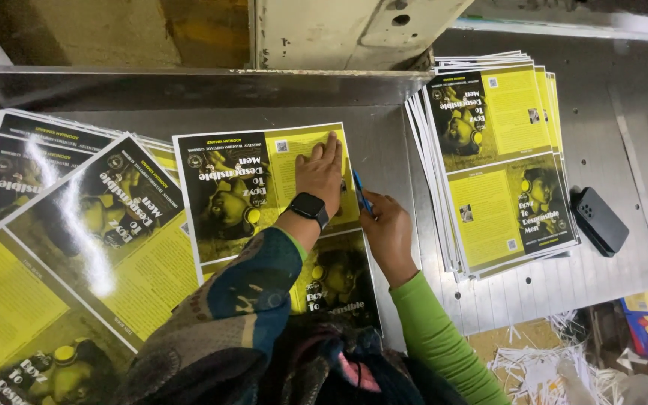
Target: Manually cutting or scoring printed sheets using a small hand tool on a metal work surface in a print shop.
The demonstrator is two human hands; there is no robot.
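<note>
Steel table [384, 135]: grey metal top, slotted along the near right edge, carries everything below.
Left pile [76, 247]: glossy yellow-and-black printed sheets, fanned and skewed, runs off the near left corner; glare streaks on the top sheets.
Right stack [500, 161]: same prints, squarer stack at far right, edges slightly stepped, well apart from the hands.
Centre sheet [245, 191]: one yellow-and-black print lying flat mid-table, between the two piles, two panels one behind the other; near panel partly hidden by the sleeves.
Paper trimmings [545, 367]: thin white strips heaped below the table edge, near right.
Black device [599, 220]: small rounded rectangular block, flat on the table just right of the right stack.
Left hand [322, 171]: palm down, fingers straight and together, pressed flat on the far panel of the centre sheet; grips nothing. Dark smartwatch [310, 206] on the wrist, patterned sleeve.
Right hand [388, 232]: at the sheet's right edge, fingers curled shut around a blue knife [362, 193]; green sleeve.
Blue knife: thin, tip pointing far, lies along the right edge of the centre sheet, just beside the left hand.
</note>
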